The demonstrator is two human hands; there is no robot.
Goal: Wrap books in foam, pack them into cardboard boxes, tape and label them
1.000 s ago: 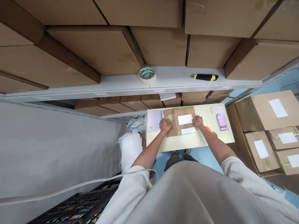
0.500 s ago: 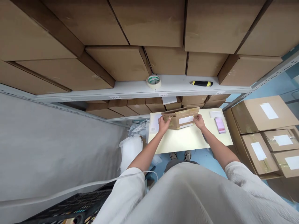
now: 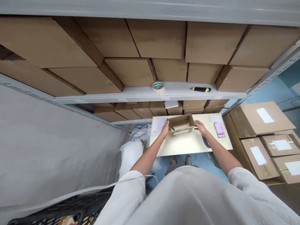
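A small cardboard box [image 3: 182, 130], its top side open toward me and a white label on its near wall, is over the cream table [image 3: 173, 147]. My left hand [image 3: 165, 128] grips the left end of the box. At its right end, my right hand [image 3: 199, 126] has its fingers apart, close to the corner; whether they touch the cardboard is hard to tell. Under my right wrist a blue and orange object [image 3: 205, 142] is partly hidden. A pink item [image 3: 219, 129] and a whitish sheet [image 3: 215, 119] lie on the table's right side.
Shelves [image 3: 140, 98] full of cartons rise ahead, holding a tape roll [image 3: 158, 87] and a yellow-black cutter [image 3: 201, 89]. Labelled cartons [image 3: 264, 117] stand at right. White packing material [image 3: 131, 154] and a black crate [image 3: 93, 203] are at left.
The box has turned so its open inside faces up toward me. My right hand has loosened from its right end. The whole view has shifted, showing the shelf beam above.
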